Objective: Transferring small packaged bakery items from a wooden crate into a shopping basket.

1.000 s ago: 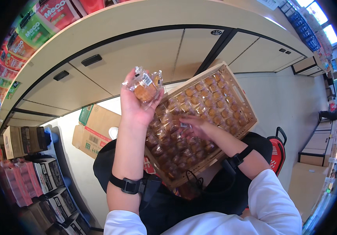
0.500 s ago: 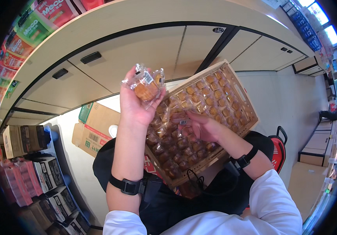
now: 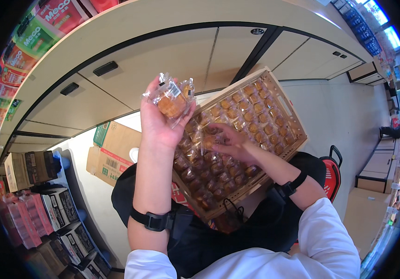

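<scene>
- Your left hand (image 3: 165, 122) cradles wrapped cakes (image 3: 171, 104) beside the crate (image 3: 245, 83).
- Your right hand (image 3: 230, 143) grips another cake (image 3: 209, 141) over it.
- Likely gathering cakes; next calls for a light lift.

Two hands (image 3: 163, 124) are holding at least three wrapped cakes (image 3: 171, 104); one wooden crate (image 3: 276, 88) is holding dozens more. Two black armbands (image 3: 157, 222) are showing.

Transparent-wrapped golden-brown cakes (image 3: 171, 106) overlap one another and partly hide the left hand's fingers (image 3: 191, 111); their count is unclear. The right forearm (image 3: 274, 163) covers part of the tan wooden crate (image 3: 297, 131). The upper edge crops a glossy red container (image 3: 103, 4); distant blue packages (image 3: 360, 30) look too small to identify.
</scene>
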`<state>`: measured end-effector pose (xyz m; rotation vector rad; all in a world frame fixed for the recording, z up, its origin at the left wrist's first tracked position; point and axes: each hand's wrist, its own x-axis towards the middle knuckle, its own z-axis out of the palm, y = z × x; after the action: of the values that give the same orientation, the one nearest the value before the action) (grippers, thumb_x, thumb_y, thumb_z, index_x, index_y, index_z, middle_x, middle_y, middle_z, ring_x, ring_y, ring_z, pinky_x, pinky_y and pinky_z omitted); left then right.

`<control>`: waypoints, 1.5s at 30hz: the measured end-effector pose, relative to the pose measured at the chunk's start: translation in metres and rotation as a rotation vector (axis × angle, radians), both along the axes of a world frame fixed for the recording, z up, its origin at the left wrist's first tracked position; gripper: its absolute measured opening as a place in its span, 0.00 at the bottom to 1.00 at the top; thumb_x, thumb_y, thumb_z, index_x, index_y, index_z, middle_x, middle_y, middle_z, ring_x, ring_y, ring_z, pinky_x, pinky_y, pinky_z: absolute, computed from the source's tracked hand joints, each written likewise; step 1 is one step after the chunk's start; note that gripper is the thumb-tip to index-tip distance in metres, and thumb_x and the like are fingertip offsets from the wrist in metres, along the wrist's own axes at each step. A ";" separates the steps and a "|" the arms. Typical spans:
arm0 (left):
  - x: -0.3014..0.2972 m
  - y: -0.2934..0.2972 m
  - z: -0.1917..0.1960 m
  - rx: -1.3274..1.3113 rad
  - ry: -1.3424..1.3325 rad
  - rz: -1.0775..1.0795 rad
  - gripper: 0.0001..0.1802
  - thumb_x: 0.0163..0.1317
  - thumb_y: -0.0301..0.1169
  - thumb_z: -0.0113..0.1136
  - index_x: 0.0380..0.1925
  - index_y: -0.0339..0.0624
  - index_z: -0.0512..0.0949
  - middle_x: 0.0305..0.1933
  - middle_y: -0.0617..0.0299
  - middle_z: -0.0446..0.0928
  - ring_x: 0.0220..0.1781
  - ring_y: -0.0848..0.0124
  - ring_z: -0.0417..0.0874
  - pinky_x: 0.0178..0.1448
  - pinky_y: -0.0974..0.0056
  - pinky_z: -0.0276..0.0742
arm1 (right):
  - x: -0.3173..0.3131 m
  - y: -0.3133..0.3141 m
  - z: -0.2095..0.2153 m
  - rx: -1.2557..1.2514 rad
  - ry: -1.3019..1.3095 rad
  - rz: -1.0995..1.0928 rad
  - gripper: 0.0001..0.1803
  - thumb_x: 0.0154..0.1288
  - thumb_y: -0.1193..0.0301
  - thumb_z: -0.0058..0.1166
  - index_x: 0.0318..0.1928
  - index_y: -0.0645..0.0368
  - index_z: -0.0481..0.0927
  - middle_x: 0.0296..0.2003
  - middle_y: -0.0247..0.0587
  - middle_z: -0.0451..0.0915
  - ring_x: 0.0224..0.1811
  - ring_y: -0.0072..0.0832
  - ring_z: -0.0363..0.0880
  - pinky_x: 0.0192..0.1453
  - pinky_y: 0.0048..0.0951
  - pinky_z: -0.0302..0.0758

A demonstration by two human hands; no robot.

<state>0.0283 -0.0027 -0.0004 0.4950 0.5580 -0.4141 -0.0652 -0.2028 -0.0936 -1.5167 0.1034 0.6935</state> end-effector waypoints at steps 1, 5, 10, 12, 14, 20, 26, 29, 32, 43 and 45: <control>-0.001 0.003 0.004 0.001 -0.003 0.001 0.21 0.61 0.47 0.52 0.42 0.39 0.76 0.48 0.53 0.74 0.52 0.53 0.75 0.47 0.59 0.78 | -0.001 0.000 -0.015 -0.126 -0.171 -0.006 0.25 0.58 0.67 0.62 0.55 0.57 0.69 0.54 0.46 0.71 0.49 0.32 0.75 0.48 0.32 0.75; 0.007 -0.003 0.012 -0.029 -0.018 0.046 0.22 0.61 0.46 0.53 0.41 0.38 0.76 0.48 0.53 0.74 0.54 0.52 0.74 0.48 0.60 0.78 | 0.008 -0.017 -0.132 0.024 0.013 -0.296 0.26 0.57 0.67 0.63 0.54 0.61 0.68 0.55 0.51 0.69 0.49 0.32 0.75 0.45 0.28 0.77; 0.013 0.015 0.020 -0.071 -0.003 0.064 0.18 0.60 0.47 0.55 0.41 0.45 0.76 0.46 0.60 0.75 0.48 0.61 0.75 0.50 0.56 0.74 | 0.035 0.048 -0.107 -0.121 0.071 -0.121 0.24 0.56 0.68 0.64 0.49 0.64 0.71 0.48 0.50 0.75 0.38 0.28 0.78 0.38 0.25 0.77; 0.014 0.018 0.018 -0.086 -0.031 0.106 0.19 0.60 0.46 0.54 0.40 0.43 0.77 0.47 0.56 0.74 0.49 0.58 0.75 0.50 0.56 0.75 | 0.039 0.062 -0.128 0.020 0.019 -0.151 0.21 0.56 0.69 0.63 0.46 0.65 0.73 0.42 0.50 0.77 0.30 0.28 0.79 0.29 0.25 0.76; 0.012 0.019 0.025 -0.120 -0.046 0.096 0.19 0.60 0.46 0.54 0.40 0.42 0.77 0.47 0.55 0.74 0.50 0.57 0.75 0.50 0.57 0.75 | 0.044 0.079 -0.147 -0.049 0.051 -0.273 0.21 0.55 0.69 0.64 0.46 0.65 0.73 0.40 0.50 0.78 0.30 0.28 0.79 0.29 0.25 0.76; 0.014 0.037 0.032 -0.189 -0.082 0.115 0.19 0.62 0.44 0.52 0.41 0.41 0.75 0.48 0.59 0.76 0.56 0.52 0.71 0.44 0.61 0.80 | 0.049 0.099 -0.170 -0.425 -0.128 -0.366 0.25 0.51 0.65 0.65 0.48 0.63 0.73 0.40 0.49 0.79 0.37 0.34 0.80 0.42 0.32 0.77; 0.014 0.039 0.030 -0.096 -0.104 0.120 0.19 0.62 0.45 0.52 0.41 0.40 0.75 0.46 0.54 0.75 0.55 0.53 0.73 0.44 0.60 0.80 | 0.052 0.104 -0.158 -0.742 -0.262 -0.251 0.25 0.50 0.59 0.65 0.45 0.61 0.75 0.39 0.48 0.78 0.41 0.36 0.78 0.46 0.34 0.75; 0.017 0.032 0.029 0.044 -0.076 0.109 0.19 0.63 0.45 0.51 0.41 0.40 0.75 0.45 0.53 0.76 0.52 0.54 0.75 0.44 0.59 0.81 | 0.054 0.090 -0.142 -0.836 -0.476 -0.335 0.23 0.54 0.58 0.63 0.44 0.60 0.75 0.38 0.45 0.78 0.41 0.36 0.77 0.45 0.32 0.75; 0.015 0.034 0.027 0.059 -0.122 0.055 0.19 0.63 0.45 0.50 0.40 0.40 0.75 0.44 0.54 0.76 0.48 0.53 0.78 0.44 0.57 0.81 | 0.069 0.072 -0.079 -0.369 -0.211 -0.297 0.20 0.61 0.55 0.55 0.43 0.58 0.75 0.38 0.40 0.77 0.39 0.30 0.77 0.41 0.30 0.74; -0.008 -0.018 0.027 -0.047 -0.100 -0.387 0.22 0.64 0.48 0.48 0.44 0.41 0.75 0.45 0.57 0.78 0.48 0.52 0.80 0.47 0.41 0.79 | 0.030 0.008 0.098 0.417 0.051 -0.462 0.27 0.71 0.45 0.32 0.55 0.52 0.69 0.47 0.31 0.74 0.44 0.22 0.72 0.45 0.32 0.68; -0.009 -0.026 0.023 -0.036 -0.061 -0.507 0.21 0.64 0.48 0.48 0.44 0.43 0.75 0.44 0.58 0.78 0.48 0.55 0.80 0.45 0.43 0.80 | 0.029 -0.001 0.091 0.459 0.032 -0.451 0.28 0.71 0.45 0.33 0.58 0.52 0.68 0.50 0.33 0.74 0.47 0.25 0.71 0.46 0.33 0.70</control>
<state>0.0197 -0.0291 0.0231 0.6121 0.3601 -0.8870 -0.0362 -0.2041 -0.0025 -0.9930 0.2816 0.3454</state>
